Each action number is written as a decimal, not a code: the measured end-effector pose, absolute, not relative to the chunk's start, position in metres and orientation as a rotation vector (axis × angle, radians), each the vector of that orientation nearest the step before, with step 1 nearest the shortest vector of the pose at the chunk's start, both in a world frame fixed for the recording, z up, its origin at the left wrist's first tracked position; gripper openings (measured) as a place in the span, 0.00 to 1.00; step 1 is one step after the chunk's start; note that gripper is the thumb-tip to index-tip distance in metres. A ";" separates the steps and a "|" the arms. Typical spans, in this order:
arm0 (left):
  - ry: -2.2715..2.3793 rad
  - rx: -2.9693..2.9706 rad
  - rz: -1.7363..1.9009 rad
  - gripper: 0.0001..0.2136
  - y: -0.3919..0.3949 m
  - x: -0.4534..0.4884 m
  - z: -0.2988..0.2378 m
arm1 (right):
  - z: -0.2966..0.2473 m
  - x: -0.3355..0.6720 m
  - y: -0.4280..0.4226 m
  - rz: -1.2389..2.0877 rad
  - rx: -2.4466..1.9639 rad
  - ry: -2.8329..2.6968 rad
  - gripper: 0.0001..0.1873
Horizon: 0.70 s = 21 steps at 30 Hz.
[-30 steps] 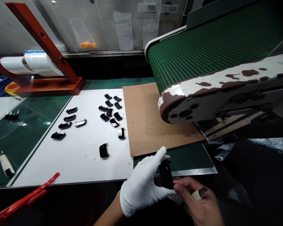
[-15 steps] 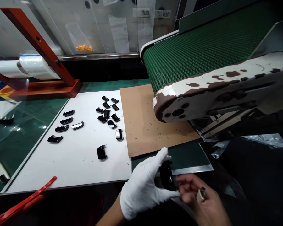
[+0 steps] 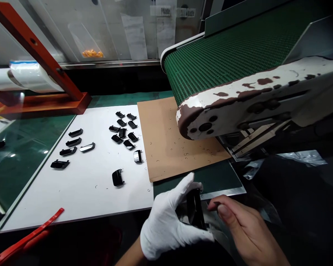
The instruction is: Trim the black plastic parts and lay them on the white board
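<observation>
My left hand (image 3: pixel 169 221), in a white glove, grips a glossy black plastic part (image 3: pixel 194 208) by its two ends, between thumb and fingers. The part is tilted on edge over the front edge of the bench. Just to its right is my bare right hand (image 3: pixel 242 225), slightly apart from the part, with thumb and forefinger closed together. A small dark bit shows at those fingertips, too little to name. On the white sheet (image 3: pixel 80 195) lie several similar black parts, among them a single one (image 3: pixel 117 177) nearest my gloved hand.
A brown cardboard sheet (image 3: pixel 166 162) with small curled shavings lies under the end of a green conveyor belt (image 3: pixel 224 62). An orange stand (image 3: pixel 44 105) with film rolls (image 3: pixel 30 75) is at back left. A red strip (image 3: pixel 30 234) crosses the front edge.
The black part has turned more on edge in my gloved hand. My right hand has drawn back a little and rotated; the beige-handled tool seen in it is now hidden. The view shifted slightly.
</observation>
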State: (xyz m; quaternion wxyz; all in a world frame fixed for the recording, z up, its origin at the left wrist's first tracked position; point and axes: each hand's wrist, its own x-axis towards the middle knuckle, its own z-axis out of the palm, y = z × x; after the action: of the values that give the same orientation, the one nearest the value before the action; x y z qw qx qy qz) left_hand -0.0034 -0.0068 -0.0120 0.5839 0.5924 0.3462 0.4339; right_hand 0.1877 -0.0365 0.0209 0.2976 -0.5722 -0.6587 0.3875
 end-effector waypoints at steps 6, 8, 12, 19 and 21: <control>0.800 1.327 1.023 0.45 -0.010 0.001 -0.011 | 0.035 0.172 -0.035 0.700 -1.602 -2.014 0.39; 0.791 1.297 1.030 0.44 -0.012 0.003 -0.010 | 0.034 0.170 -0.036 0.637 -1.613 -2.027 0.41; 0.795 1.255 0.985 0.45 -0.015 0.004 -0.008 | 0.031 0.168 -0.036 0.631 -1.614 -2.049 0.46; 0.816 1.238 0.987 0.44 -0.016 0.004 -0.006 | 0.031 0.163 -0.035 0.458 -1.528 -2.082 0.48; 0.824 1.247 0.992 0.44 -0.017 0.004 -0.006 | 0.030 0.161 -0.034 0.400 -1.507 -2.102 0.49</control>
State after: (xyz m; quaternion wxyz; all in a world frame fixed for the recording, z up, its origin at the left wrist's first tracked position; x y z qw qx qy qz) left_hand 0.0036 -0.0167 -0.0061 0.6240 0.5432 0.3588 0.4322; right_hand 0.1613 -0.0337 0.0300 0.2594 -0.5562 -0.7756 0.1476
